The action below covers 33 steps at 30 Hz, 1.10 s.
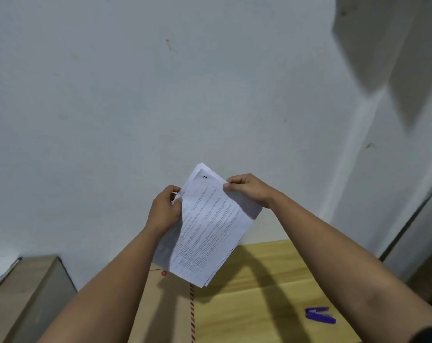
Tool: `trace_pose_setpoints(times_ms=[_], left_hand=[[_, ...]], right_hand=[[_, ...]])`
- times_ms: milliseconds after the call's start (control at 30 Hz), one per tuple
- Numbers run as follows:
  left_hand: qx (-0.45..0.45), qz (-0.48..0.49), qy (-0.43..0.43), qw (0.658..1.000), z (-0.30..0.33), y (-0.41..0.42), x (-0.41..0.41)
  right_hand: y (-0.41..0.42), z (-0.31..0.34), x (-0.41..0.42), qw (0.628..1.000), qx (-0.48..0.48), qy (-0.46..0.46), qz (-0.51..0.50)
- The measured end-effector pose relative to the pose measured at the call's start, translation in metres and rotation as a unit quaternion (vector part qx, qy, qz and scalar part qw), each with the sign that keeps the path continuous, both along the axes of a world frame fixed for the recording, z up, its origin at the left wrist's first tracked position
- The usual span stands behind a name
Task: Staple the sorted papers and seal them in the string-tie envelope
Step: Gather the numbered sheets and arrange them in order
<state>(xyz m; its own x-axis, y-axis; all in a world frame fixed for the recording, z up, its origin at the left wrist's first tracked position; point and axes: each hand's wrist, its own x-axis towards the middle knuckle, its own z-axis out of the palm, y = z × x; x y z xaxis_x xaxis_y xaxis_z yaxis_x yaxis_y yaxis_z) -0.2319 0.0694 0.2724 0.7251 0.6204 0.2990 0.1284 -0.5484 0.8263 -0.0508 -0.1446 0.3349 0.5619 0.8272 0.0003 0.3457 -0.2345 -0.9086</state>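
Note:
A stack of white printed papers (pixel 207 229) hangs tilted in the air above the wooden table (pixel 264 288). My left hand (pixel 164 210) pinches the stack's left edge and my right hand (pixel 247 189) grips its upper right corner. The top sheet carries a handwritten "1". Below the papers lies the brown string-tie envelope (pixel 170 310), flat on the table, with its red button (pixel 163 273) and a red-striped edge (pixel 192 315) showing; my left forearm covers part of it. A purple stapler (pixel 320 315) rests on the table at the right, under my right forearm.
A white wall (pixel 160 95) fills the upper view behind the table. A brown cardboard box (pixel 29 293) stands at the lower left. A dark door frame (pixel 413 219) runs along the right edge.

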Motion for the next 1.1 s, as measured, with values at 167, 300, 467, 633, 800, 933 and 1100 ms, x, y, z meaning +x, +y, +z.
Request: trace_pose_setpoints(times_ms=[167,300,467,633,800,933,1100], left_hand=[[-0.059,0.004,-0.005,0.998,-0.007,0.000,0.001],[-0.105,-0.043,0.051,0.992,-0.011,0.001,0.002],[-0.130,-0.131,0.103,0.977,-0.020,-0.002,0.022],[-0.142,-0.060,0.056,0.986,-0.045,-0.032,0.057],[-0.251,0.013,0.012,0.968,-0.081,-0.055,0.097],[-0.336,-0.003,0.012,0.942,-0.107,-0.079,0.139],[-0.341,-0.021,0.065,0.938,-0.139,-0.105,0.174]], right_hand=[[0.006,0.003,-0.002,0.998,-0.016,-0.047,0.027],[0.004,0.010,0.001,0.993,-0.062,-0.089,0.046],[-0.005,0.006,0.012,0.986,-0.106,-0.118,0.051],[-0.040,-0.019,0.048,0.991,-0.098,-0.082,-0.041],[-0.091,-0.077,0.080,0.987,-0.044,0.104,-0.118],[-0.107,-0.135,0.095,0.972,-0.042,0.151,-0.174],[-0.122,-0.195,0.119,0.954,-0.058,0.157,-0.249]])
